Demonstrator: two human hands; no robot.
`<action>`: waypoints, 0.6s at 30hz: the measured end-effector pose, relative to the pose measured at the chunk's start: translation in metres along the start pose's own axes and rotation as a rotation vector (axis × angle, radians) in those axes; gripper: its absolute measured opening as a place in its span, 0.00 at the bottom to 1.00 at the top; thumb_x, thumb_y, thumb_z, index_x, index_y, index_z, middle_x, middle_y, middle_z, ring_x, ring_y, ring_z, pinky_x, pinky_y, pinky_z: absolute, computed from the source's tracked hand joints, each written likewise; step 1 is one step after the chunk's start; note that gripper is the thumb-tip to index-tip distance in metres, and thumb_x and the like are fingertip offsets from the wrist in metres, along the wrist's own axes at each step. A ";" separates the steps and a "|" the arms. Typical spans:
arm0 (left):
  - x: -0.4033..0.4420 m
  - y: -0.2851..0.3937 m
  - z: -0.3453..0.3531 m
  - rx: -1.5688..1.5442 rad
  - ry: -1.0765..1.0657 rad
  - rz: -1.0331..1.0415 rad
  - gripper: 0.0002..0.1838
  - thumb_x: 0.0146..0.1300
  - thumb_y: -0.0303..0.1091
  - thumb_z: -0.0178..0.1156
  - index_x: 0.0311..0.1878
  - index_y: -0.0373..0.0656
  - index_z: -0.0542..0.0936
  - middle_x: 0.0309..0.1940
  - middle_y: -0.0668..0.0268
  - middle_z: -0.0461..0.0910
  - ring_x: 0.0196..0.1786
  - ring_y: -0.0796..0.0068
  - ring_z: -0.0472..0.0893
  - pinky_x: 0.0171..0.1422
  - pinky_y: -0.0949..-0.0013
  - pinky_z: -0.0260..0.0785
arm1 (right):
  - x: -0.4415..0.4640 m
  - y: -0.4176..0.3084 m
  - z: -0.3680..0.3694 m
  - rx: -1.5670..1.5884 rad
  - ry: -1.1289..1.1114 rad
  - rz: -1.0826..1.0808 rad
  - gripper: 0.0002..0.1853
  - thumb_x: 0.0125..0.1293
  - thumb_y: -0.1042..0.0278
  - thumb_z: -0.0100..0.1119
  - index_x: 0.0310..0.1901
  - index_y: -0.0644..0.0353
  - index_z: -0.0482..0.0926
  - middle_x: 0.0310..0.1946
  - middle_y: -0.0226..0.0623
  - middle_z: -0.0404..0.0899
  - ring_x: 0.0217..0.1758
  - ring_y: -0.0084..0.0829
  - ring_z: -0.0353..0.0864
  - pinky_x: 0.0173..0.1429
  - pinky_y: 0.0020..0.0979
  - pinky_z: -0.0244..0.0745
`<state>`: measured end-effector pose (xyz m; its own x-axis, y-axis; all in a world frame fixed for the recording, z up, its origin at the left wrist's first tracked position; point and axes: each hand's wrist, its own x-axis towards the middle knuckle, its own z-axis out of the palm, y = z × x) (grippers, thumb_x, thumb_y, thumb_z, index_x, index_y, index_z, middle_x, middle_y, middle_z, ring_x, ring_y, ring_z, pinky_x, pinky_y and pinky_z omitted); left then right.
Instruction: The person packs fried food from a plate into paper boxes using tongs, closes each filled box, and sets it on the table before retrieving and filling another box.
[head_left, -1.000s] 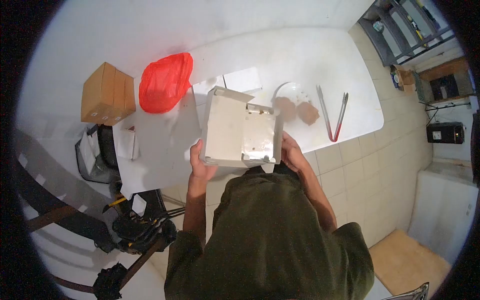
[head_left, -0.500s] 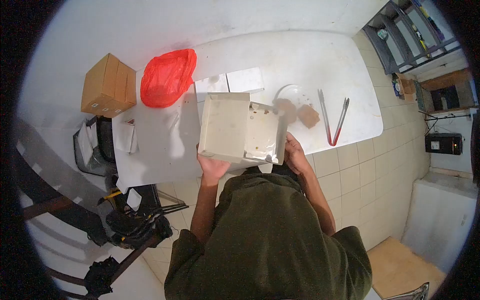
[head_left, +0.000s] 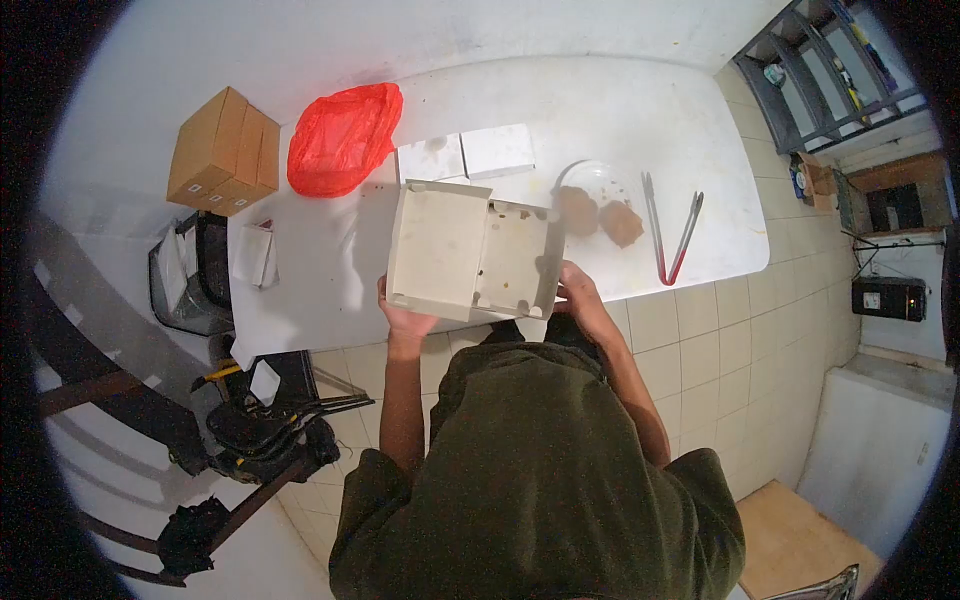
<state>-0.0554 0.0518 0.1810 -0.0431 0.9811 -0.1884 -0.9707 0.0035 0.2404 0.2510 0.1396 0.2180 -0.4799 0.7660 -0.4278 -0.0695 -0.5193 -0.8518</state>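
An opened cardboard food box [head_left: 520, 262] is held up at the table's front edge, its inside dotted with dark crumbs and stains. Its lid [head_left: 438, 245] is folded out to the left. My left hand [head_left: 408, 315] grips the lid side from below, fingers partly hidden behind it. On the right wall of the box, my right hand [head_left: 582, 295] is closed, its fingertips partly out of sight. Just beyond the box lies a clear plate [head_left: 598, 176] with two brown, breaded-looking pieces [head_left: 621, 224] at its near side.
Red-handled tongs [head_left: 671, 272] lie spread to the right of the plate. Two white boxes [head_left: 498, 150] stand behind the held box. A red plastic bag [head_left: 345, 140] and a brown carton [head_left: 222, 150] are at the left. A chair [head_left: 270, 420] stands at the lower left.
Both hands have moved the box slightly to the left, and its inside faces the camera a little more. The view has shifted slightly. Tongs and plate stay put on the table.
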 end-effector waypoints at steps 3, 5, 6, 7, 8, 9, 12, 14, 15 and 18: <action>0.009 0.001 0.008 0.073 0.093 0.012 0.38 0.67 0.63 0.44 0.72 0.49 0.69 0.72 0.62 0.69 0.72 0.55 0.68 0.76 0.44 0.56 | 0.005 0.011 -0.004 -0.101 -0.073 0.003 0.21 0.77 0.50 0.51 0.59 0.58 0.70 0.50 0.35 0.81 0.50 0.29 0.81 0.42 0.31 0.82; 0.018 -0.001 0.017 0.066 0.203 -0.031 0.40 0.68 0.66 0.43 0.75 0.47 0.65 0.72 0.60 0.68 0.73 0.55 0.67 0.76 0.41 0.56 | 0.006 0.015 -0.003 -0.034 -0.005 0.058 0.20 0.75 0.54 0.55 0.58 0.60 0.69 0.47 0.37 0.81 0.50 0.30 0.82 0.40 0.31 0.84; 0.020 -0.003 0.021 0.062 0.259 -0.052 0.42 0.69 0.67 0.43 0.76 0.46 0.63 0.71 0.59 0.68 0.73 0.54 0.66 0.75 0.40 0.56 | 0.006 0.016 -0.002 -0.001 0.028 0.086 0.19 0.75 0.56 0.57 0.57 0.60 0.68 0.46 0.38 0.81 0.50 0.31 0.82 0.40 0.31 0.84; 0.020 -0.007 0.017 0.084 0.344 -0.050 0.42 0.69 0.67 0.45 0.75 0.46 0.63 0.71 0.58 0.68 0.73 0.53 0.65 0.75 0.38 0.55 | 0.007 0.021 -0.002 0.021 0.064 0.117 0.21 0.74 0.57 0.58 0.57 0.62 0.67 0.46 0.40 0.81 0.50 0.32 0.82 0.41 0.33 0.85; 0.021 -0.012 0.008 0.106 0.429 -0.048 0.42 0.69 0.67 0.46 0.75 0.45 0.63 0.70 0.58 0.68 0.74 0.52 0.64 0.75 0.36 0.55 | 0.010 0.031 -0.004 0.043 0.100 0.146 0.22 0.73 0.57 0.59 0.58 0.64 0.66 0.46 0.42 0.81 0.50 0.34 0.82 0.42 0.34 0.85; 0.022 -0.019 -0.002 0.130 0.514 -0.046 0.42 0.69 0.67 0.47 0.74 0.44 0.63 0.69 0.57 0.68 0.74 0.50 0.63 0.74 0.35 0.54 | 0.014 0.042 -0.007 0.067 0.137 0.176 0.23 0.73 0.58 0.60 0.58 0.66 0.65 0.46 0.44 0.80 0.50 0.35 0.83 0.43 0.36 0.86; 0.019 -0.045 -0.036 0.445 0.555 -0.135 0.48 0.68 0.68 0.50 0.79 0.47 0.49 0.71 0.49 0.59 0.74 0.49 0.61 0.68 0.32 0.61 | 0.022 0.076 -0.009 0.226 0.191 0.266 0.26 0.72 0.57 0.61 0.58 0.70 0.63 0.47 0.49 0.78 0.48 0.38 0.83 0.47 0.39 0.86; 0.010 -0.061 -0.056 0.655 0.501 -0.224 0.50 0.65 0.60 0.61 0.79 0.46 0.48 0.74 0.49 0.55 0.75 0.50 0.59 0.66 0.36 0.64 | 0.028 0.100 -0.006 0.223 0.222 0.270 0.30 0.71 0.54 0.62 0.58 0.71 0.63 0.49 0.51 0.77 0.47 0.39 0.83 0.48 0.39 0.86; 0.008 -0.068 -0.052 0.750 0.463 -0.274 0.50 0.64 0.58 0.63 0.79 0.46 0.48 0.74 0.49 0.56 0.75 0.51 0.59 0.66 0.37 0.64 | 0.032 0.112 -0.007 0.221 0.237 0.272 0.31 0.71 0.53 0.63 0.59 0.72 0.62 0.50 0.52 0.76 0.46 0.39 0.83 0.49 0.40 0.86; 0.013 -0.085 -0.072 1.043 0.434 -0.348 0.49 0.64 0.46 0.68 0.79 0.46 0.47 0.72 0.47 0.60 0.71 0.52 0.65 0.63 0.44 0.69 | 0.042 0.134 -0.016 -0.054 -0.022 0.451 0.31 0.69 0.49 0.64 0.54 0.72 0.64 0.46 0.51 0.74 0.46 0.39 0.83 0.42 0.30 0.85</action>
<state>0.0100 0.0506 0.0896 -0.0870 0.7490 -0.6568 -0.2922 0.6111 0.7356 0.2355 0.1079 0.0811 -0.4702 0.4592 -0.7536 0.1962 -0.7782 -0.5966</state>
